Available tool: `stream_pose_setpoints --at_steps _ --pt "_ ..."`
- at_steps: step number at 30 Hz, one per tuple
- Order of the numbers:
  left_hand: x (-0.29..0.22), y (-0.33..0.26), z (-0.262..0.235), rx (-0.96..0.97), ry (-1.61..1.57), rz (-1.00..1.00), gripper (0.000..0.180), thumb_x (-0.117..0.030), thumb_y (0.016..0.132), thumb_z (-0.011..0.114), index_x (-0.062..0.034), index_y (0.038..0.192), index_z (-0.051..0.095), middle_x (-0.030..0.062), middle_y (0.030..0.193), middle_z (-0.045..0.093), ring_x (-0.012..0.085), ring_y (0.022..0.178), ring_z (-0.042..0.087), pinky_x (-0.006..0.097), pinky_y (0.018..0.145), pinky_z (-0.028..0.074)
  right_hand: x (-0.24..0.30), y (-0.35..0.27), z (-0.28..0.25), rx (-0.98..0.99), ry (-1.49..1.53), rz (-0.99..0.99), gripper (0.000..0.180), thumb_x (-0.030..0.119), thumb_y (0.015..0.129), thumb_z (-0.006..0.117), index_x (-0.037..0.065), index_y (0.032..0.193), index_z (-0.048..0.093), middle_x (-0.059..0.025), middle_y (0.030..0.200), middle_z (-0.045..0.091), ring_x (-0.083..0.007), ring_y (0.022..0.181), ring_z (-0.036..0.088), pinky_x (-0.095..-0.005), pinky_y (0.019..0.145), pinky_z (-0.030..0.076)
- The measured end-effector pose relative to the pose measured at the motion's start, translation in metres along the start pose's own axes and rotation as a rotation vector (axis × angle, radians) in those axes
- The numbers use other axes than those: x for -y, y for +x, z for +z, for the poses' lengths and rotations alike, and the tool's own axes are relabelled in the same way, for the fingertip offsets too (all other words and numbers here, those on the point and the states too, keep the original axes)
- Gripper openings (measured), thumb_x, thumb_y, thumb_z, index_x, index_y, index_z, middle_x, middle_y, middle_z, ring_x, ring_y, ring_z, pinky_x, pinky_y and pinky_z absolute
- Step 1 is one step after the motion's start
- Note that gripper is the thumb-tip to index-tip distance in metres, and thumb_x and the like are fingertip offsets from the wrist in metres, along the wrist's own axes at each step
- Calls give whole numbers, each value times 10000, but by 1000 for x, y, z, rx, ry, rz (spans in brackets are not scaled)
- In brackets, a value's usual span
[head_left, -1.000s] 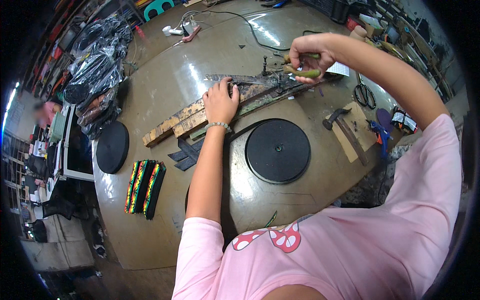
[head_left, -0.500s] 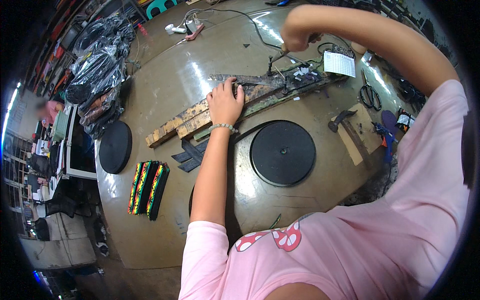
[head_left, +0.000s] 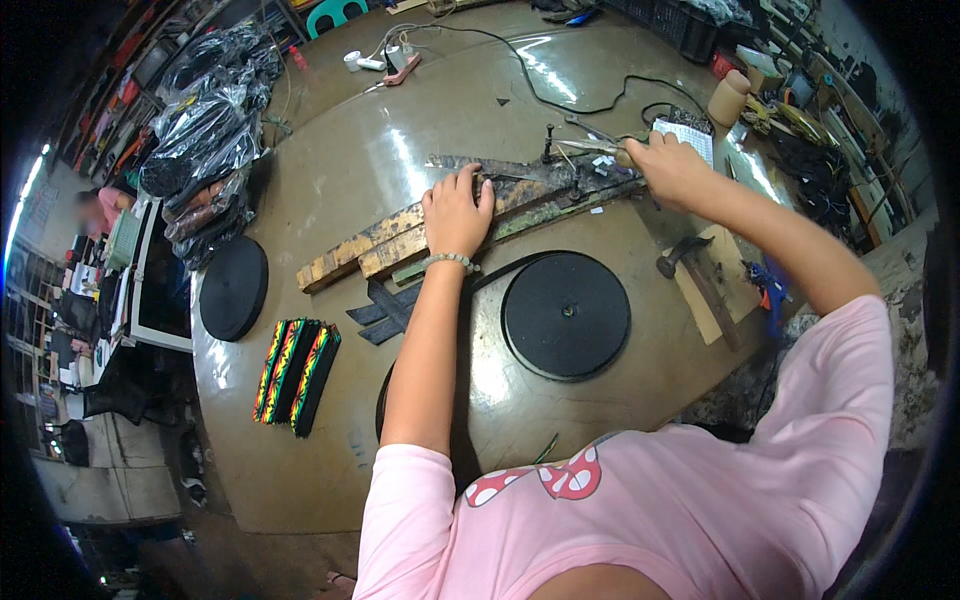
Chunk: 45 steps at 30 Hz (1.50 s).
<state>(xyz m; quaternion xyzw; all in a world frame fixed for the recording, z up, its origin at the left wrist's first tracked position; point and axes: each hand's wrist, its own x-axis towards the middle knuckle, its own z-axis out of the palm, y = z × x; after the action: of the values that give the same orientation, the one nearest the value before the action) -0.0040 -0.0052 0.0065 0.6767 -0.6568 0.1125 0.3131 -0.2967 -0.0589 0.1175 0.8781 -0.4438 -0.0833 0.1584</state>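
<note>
My left hand point(head_left: 457, 215) lies on a worn wooden jig point(head_left: 385, 235), its fingers stretched over the top and the thumb apart. Black webbing from a flat roll point(head_left: 566, 330) runs behind my left wrist. Cut dark strips point(head_left: 382, 312) sit just left of that forearm. My right hand point(head_left: 672, 168) is closed round the pale handle of a tool with a thin metal shaft point(head_left: 590, 148). Its shaft points left, toward an upright black bolt point(head_left: 548, 143) on the jig. Small white pieces point(head_left: 603, 163) lie near the shaft.
A second black roll point(head_left: 234, 289) and patterned strap bundles point(head_left: 297, 375) rest at the left. Plastic-wrapped goods point(head_left: 205, 135) stand behind them. At the right lies a hammer point(head_left: 700, 280) on cardboard. A cord point(head_left: 520, 75) crosses the far table from a power strip point(head_left: 402, 70).
My right hand has come down and nearer with the tool, from above the jig's far side to its right end. The right elbow has lowered. My left hand stays on the jig.
</note>
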Motion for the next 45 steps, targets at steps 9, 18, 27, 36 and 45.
stream_pose_setpoints --at_steps 9,18,27,36,45 --pt "-2 1 -1 11 0 -16 308 -334 867 522 -179 1129 564 79 920 610 252 905 566 410 869 384 -31 11 26 12 447 -66 305 87 771 517 30 1058 431 -259 897 557 -398 867 568 -456 705 465" --pt "-4 3 -2 42 44 -35 323 -327 853 521 -146 1116 569 77 957 612 248 920 559 407 879 372 7 -25 51 -23 811 132 340 86 796 487 -15 1111 405 -294 946 556 -439 921 547 -489 820 411" --pt "-7 3 -4 47 23 -41 315 -325 852 520 -149 1108 570 76 932 612 251 901 561 397 861 373 30 -29 44 -243 474 188 348 50 808 480 25 1152 432 -287 994 503 -438 941 510 -497 820 437" --pt "-3 3 0 23 32 -28 320 -354 865 511 -179 1127 564 76 933 613 245 905 563 393 854 379 34 -22 45 -232 468 179 369 38 796 473 58 1161 425 -292 978 509 -446 904 525 -502 799 448" --pt "-2 3 1 14 40 -13 317 -349 864 515 -181 1128 565 79 927 613 249 896 567 398 830 389 37 -25 49 -140 656 221 353 66 809 511 44 1137 384 -287 982 491 -468 919 519 -511 805 424"
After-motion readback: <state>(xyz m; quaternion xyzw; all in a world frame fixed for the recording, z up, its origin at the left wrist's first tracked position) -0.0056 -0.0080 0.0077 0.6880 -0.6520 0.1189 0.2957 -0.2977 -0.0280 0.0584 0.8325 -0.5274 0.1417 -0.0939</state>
